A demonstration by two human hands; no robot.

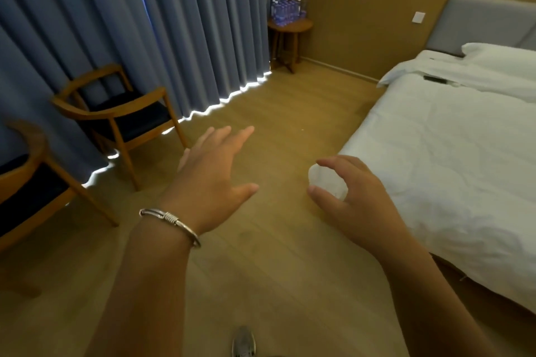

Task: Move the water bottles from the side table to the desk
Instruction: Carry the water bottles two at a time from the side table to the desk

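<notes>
Water bottles [285,10]: a cluster with blue labels, standing upright and close together on the side table, toward its back and left edge — too small to count.
Side table [293,26]: small, round and wooden, in the far corner of the room, between the curtain and the brown wall.
Left hand [213,180]: stretched forward over the floor, fingers straight and spread, thumb out to the side, holding nothing; a silver bangle [171,222] sits on the wrist.
Right hand [353,194]: fingers and thumb curled round a small pale object [326,181] — possibly crumpled clear plastic or a tissue, the blur makes it hard to say.
Bed [441,153]: white sheets, along the right side; the right hand hovers just beside its near corner.
Chairs: one wooden armchair [121,113] with a dark seat against the curtain, another [26,182] at the left edge.
Curtain [130,23]: blue-grey and pleated, daylight showing along its hem.
Floor [261,269]: light wood; the tip of a shoe [243,342] shows at the bottom edge.
</notes>
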